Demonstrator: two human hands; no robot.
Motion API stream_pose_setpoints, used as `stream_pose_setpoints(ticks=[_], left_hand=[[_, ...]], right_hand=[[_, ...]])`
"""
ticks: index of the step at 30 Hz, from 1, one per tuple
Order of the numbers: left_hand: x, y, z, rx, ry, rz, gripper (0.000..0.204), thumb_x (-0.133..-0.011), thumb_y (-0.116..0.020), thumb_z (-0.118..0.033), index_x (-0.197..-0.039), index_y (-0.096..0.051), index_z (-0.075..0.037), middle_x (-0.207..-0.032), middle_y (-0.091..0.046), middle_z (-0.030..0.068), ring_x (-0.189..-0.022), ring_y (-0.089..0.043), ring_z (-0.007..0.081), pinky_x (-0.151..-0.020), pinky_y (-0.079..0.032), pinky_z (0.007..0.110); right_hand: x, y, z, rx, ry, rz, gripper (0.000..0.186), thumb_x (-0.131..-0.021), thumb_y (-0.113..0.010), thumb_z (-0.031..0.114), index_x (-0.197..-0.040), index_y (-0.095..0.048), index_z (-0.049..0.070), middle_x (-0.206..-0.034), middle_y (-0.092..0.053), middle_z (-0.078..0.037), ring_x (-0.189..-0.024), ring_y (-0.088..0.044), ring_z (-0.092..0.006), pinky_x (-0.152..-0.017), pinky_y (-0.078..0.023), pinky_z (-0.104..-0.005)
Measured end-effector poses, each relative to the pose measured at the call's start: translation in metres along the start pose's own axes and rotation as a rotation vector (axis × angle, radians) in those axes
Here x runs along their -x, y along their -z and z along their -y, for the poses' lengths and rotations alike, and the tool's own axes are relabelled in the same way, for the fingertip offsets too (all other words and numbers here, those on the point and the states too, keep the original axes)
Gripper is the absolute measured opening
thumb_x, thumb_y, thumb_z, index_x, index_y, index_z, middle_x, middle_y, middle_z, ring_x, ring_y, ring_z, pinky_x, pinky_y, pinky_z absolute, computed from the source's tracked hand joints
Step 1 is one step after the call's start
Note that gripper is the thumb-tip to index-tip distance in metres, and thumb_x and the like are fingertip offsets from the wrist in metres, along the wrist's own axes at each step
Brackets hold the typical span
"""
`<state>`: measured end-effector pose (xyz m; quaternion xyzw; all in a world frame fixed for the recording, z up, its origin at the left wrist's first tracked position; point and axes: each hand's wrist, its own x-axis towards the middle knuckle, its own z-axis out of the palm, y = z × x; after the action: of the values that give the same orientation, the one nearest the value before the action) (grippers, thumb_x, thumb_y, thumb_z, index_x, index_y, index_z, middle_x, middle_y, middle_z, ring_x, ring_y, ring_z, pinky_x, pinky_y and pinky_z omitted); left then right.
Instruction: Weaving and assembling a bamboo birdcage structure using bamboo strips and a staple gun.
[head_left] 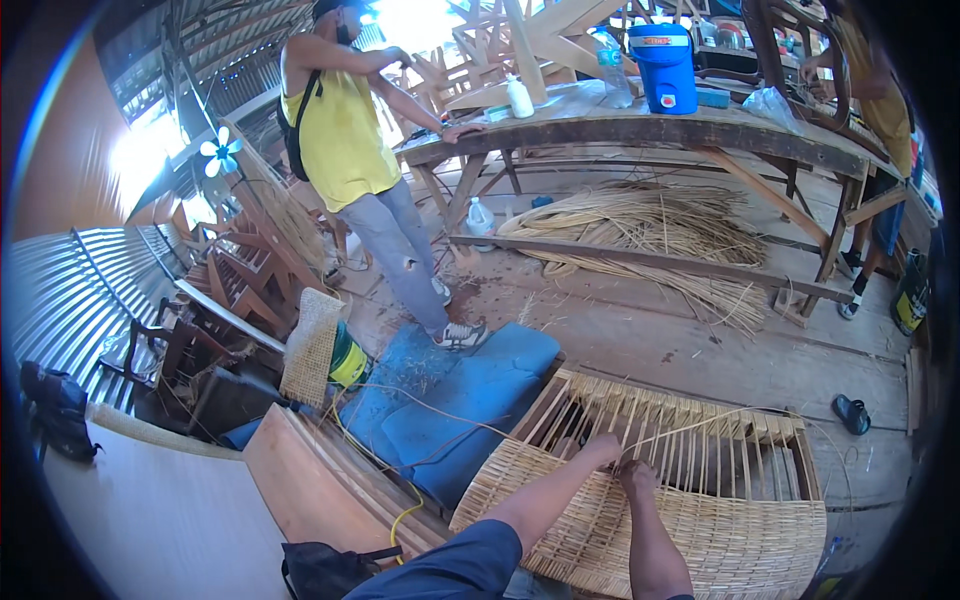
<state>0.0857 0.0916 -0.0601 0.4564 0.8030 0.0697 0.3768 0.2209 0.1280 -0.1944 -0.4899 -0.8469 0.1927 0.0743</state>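
A wooden frame with a half-woven panel of pale rattan strands (690, 530) lies in front of me. Its near part is closely woven; toward the far rail, bare lengthwise strands leave gaps. Over the edge of the weave, my left hand (601, 450) is closed, its fingertips hidden among the strands. Just right of it, my right hand (638, 479) has its fingers curled at a thin rattan strand (690, 429). This strand runs from between my hands to the right, across the frame.
A blue foam mat (460, 410) lies beyond the frame, with a person in a yellow top (340, 140) standing on it. A long workbench (640, 125) carries a blue water jug (663, 75). Loose rattan (650, 240) is heaped underneath. Curved wooden boards (340, 480) lie left.
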Motion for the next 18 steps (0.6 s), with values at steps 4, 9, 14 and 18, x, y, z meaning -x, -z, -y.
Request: stream_pose_setpoints(ticks=[4, 9, 14, 18], left_hand=[[-0.027, -0.016, 0.002, 0.224, 0.182, 0.072, 0.021, -0.081, -0.054, -0.011, -0.073, -0.069, 0.003, -0.065, -0.065, 0.0205, -0.059, -0.066, 0.0307, -0.052, -0.051, 0.044], [-0.04, -0.032, 0.009, 0.214, 0.191, 0.08, 0.023, -0.084, -0.056, -0.013, -0.071, -0.068, 0.002, -0.066, -0.066, 0.0181, -0.061, -0.068, 0.0297, -0.053, -0.051, 0.045], [-0.022, -0.034, 0.006, 0.057, 0.038, -0.133, 0.022, -0.083, -0.059, -0.014, -0.074, -0.07, 0.002, -0.075, -0.069, 0.0215, -0.069, -0.071, 0.0274, -0.063, -0.053, 0.041], [-0.027, -0.028, 0.004, 0.04, 0.054, 0.005, 0.023, -0.083, -0.058, -0.016, -0.075, -0.07, 0.002, -0.074, -0.069, 0.0206, -0.067, -0.07, 0.0295, -0.062, -0.054, 0.042]], right_hand=[[-0.003, 0.008, -0.011, -0.177, 0.016, 0.29, 0.03, -0.085, -0.058, 0.036, -0.108, -0.073, 0.023, -0.129, -0.058, -0.01, -0.126, -0.047, -0.0375, -0.099, -0.04, -0.0552], [-0.006, 0.057, 0.004, -0.238, -0.197, 0.507, 0.034, -0.083, -0.064, 0.045, -0.111, -0.072, 0.027, -0.134, -0.057, -0.008, -0.131, -0.045, -0.0337, -0.104, -0.04, -0.0483], [-0.007, 0.086, 0.032, 0.011, -0.175, 0.599, 0.045, -0.08, -0.067, 0.054, -0.115, -0.071, 0.026, -0.132, -0.059, -0.009, -0.127, -0.05, -0.0344, -0.104, -0.042, -0.0468], [-0.011, 0.082, 0.027, 0.099, -0.025, 0.455, 0.045, -0.078, -0.07, 0.057, -0.103, -0.075, 0.02, -0.111, -0.069, -0.01, -0.106, -0.066, -0.0292, -0.09, -0.053, -0.0398]])
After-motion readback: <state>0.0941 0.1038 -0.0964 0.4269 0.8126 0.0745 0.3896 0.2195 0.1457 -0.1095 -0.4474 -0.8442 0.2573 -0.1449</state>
